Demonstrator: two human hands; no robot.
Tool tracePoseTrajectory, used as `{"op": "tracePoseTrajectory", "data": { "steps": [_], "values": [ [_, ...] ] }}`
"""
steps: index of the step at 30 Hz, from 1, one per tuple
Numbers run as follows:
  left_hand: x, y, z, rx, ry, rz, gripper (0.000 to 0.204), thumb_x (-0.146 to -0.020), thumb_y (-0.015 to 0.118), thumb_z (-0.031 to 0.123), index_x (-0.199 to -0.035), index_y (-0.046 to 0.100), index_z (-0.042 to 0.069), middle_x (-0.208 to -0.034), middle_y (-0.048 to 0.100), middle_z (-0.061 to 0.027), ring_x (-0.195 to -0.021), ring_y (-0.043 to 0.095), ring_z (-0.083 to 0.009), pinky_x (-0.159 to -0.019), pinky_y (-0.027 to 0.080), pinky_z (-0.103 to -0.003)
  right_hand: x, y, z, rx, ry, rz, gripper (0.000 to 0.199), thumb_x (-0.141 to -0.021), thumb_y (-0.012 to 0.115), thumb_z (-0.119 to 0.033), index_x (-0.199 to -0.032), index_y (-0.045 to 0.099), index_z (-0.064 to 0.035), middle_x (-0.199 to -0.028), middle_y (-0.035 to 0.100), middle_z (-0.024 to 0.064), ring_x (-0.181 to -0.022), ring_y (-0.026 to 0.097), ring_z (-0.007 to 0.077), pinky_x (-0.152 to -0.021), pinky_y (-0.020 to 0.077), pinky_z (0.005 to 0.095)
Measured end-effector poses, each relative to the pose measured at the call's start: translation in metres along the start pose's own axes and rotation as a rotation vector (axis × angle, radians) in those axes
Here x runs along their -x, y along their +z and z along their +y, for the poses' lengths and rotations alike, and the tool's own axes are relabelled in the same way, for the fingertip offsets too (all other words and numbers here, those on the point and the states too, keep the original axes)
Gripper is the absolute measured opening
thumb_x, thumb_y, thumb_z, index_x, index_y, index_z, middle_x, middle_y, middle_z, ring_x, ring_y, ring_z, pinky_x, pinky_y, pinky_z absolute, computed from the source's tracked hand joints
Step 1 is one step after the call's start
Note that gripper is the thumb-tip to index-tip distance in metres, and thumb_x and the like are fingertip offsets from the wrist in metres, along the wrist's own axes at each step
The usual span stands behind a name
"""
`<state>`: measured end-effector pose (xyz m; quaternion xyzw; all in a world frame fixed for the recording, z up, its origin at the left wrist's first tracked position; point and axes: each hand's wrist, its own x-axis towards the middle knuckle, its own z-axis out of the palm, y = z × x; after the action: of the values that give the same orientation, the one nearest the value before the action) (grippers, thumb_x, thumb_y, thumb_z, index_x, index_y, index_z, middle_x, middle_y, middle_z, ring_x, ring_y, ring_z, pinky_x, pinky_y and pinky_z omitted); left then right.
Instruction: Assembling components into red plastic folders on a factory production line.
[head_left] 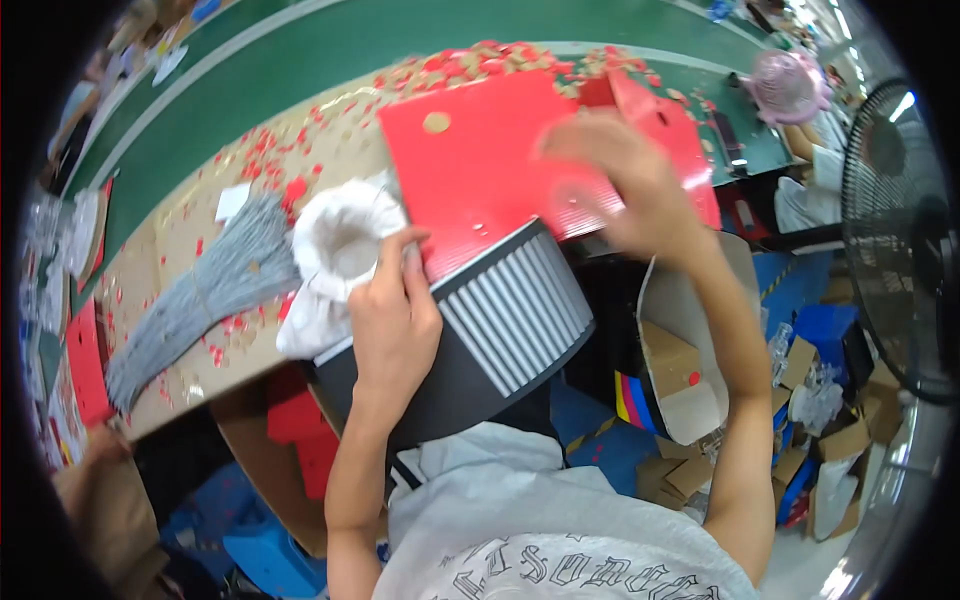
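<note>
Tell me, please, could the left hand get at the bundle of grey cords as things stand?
Probably yes: the left hand rests on the red sheet, and only the white cloth bag lies between it and the grey cords.

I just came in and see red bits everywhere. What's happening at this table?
A person sits at a table working a red sheet. The left hand presses the sheet's near edge, beside a white cloth bag. The right hand, blurred, is on the sheet's right end. Red and tan scraps litter the table, and a bundle of grey cords lies to the left.
</note>
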<state>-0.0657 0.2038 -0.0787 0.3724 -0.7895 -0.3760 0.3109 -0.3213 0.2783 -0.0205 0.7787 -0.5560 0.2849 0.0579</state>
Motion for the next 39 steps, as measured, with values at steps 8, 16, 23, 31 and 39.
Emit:
{"op": "tracePoseTrajectory", "data": {
  "steps": [8,16,23,31,39],
  "values": [
    [-0.011,-0.005,-0.003,0.039,-0.089,0.047,0.021,-0.094,0.048,0.001,-0.109,0.062,0.005,-0.062,0.059,-0.0225,-0.054,0.061,-0.0385,-0.051,0.04,-0.047,0.027,0.062,-0.094,-0.124,-0.016,-0.134,0.049,-0.07,0.078,-0.013,-0.118,0.069,-0.0099,-0.119,0.061,0.0088,-0.106,0.058,0.0278,-0.09,0.0479,0.0426],
    [-0.005,0.001,-0.005,0.174,-0.106,0.043,0.021,-0.095,0.049,0.0,-0.113,0.061,0.003,-0.058,0.055,-0.0202,-0.049,0.059,-0.031,-0.048,0.039,-0.041,0.019,0.074,-0.095,-0.171,0.025,-0.005,0.036,-0.067,0.08,-0.006,-0.103,0.074,-0.0072,-0.097,0.063,0.0062,-0.088,0.06,0.0251,-0.075,0.0525,0.0376],
    [0.0,0.011,-0.011,0.161,-0.034,0.066,0.018,-0.094,0.053,-0.001,-0.11,0.06,0.002,-0.055,0.054,-0.0161,-0.045,0.056,-0.024,-0.045,0.037,-0.036,0.017,0.075,-0.091,-0.531,0.292,-0.084,0.02,-0.07,0.078,0.001,-0.085,0.065,-0.0007,-0.095,0.058,0.0094,-0.086,0.06,0.0254,-0.076,0.0503,0.0363],
    [0.001,0.007,-0.009,0.244,-0.103,0.045,0.016,-0.095,0.053,-0.001,-0.11,0.06,0.001,-0.054,0.054,-0.0152,-0.046,0.056,-0.0229,-0.046,0.038,-0.035,0.023,0.078,-0.094,-0.571,0.293,-0.003,0.021,-0.068,0.08,0.001,-0.084,0.067,-0.0018,-0.1,0.061,0.0088,-0.087,0.061,0.0231,-0.077,0.0514,0.0339],
    [0.005,0.015,-0.011,0.187,-0.089,-0.026,0.022,-0.094,0.054,-0.001,-0.115,0.06,0.001,-0.059,0.058,-0.0187,-0.051,0.063,-0.0287,-0.05,0.044,-0.036,0.021,0.066,-0.083,-0.714,0.304,-0.103,0.016,-0.074,0.079,0.001,-0.086,0.069,-0.0013,-0.103,0.063,0.0092,-0.091,0.064,0.0206,-0.078,0.0525,0.032]
  ]
}}
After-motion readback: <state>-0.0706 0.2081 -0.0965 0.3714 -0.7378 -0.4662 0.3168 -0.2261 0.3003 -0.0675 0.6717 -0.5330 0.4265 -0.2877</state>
